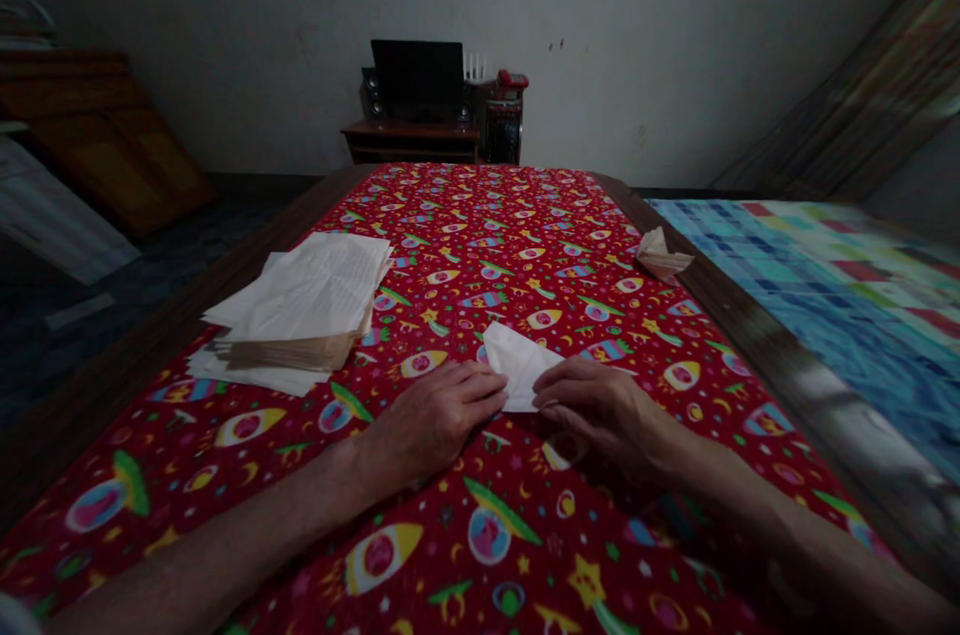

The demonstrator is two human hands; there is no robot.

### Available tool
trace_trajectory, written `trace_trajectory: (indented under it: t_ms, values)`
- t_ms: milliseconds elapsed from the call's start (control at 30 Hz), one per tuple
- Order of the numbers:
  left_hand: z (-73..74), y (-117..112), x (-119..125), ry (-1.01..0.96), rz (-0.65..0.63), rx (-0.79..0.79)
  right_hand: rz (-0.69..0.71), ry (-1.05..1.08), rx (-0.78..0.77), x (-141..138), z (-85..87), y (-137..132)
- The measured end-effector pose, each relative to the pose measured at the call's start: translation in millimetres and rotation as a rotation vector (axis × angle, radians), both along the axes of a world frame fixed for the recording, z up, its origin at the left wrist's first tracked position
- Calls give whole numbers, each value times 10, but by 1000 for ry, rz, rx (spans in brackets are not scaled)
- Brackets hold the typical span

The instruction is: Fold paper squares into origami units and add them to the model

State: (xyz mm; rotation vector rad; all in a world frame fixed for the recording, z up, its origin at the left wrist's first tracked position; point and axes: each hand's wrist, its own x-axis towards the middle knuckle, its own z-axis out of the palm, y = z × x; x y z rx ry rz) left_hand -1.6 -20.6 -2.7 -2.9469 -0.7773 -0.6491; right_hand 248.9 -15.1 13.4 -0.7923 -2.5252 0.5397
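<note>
Red printed cloth (pixel 480 215) covers the bench (pixel 127 365), and a dark wooden rim shows along both long sides. The folded white paper (pixel 521 367) lies on the cloth near the middle of the bench, between the two hands, with its pointed end directed away from the person.

Left hand (pixel 431 420): back upward, fingers extended toward the paper, fingertips touching its left edge. Right hand (pixel 604 412): fingers lightly curved, resting on the right side of the paper near its lower corner. Contact is visible on both sides, but the state of each grip cannot be determined from this view: neither a clench nor a release is confirmed.

A stack of loose printed sheets (pixel 300 305) rests on the cloth to the left, apart from the left hand, with tan page edges showing along its near side. A small folded paper piece (pixel 664 255) sits at the right edge of the cloth, touching the rim.

Beyond the bench, a low wooden desk (pixel 409 140) carries a black screen (pixel 417 80) and a speaker (pixel 370 93). A red telephone (pixel 512 80) sits on a dark boxy stand (pixel 502 130), whose contents are too dim to identify. A multicoloured checked quilt (pixel 810 315) lies to the right.
</note>
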Motion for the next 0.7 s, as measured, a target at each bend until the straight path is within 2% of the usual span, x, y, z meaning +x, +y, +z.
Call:
trace_trajectory:
  t_ms: [200, 367, 500, 700]
  values:
    - [3, -17, -4, 1, 5, -4, -56, 3, -105, -49, 38, -52]
    - [9, -44, -6, 2, -1, -10, -75, 59, -131, -88, -11, -19]
    - [19, -63, 5, 3, -3, 12, -229, 88, -175, -125, -102, 56]
    - [8, -71, 7, -18, -12, 35, -418, -15, -75, -175, -161, 110]
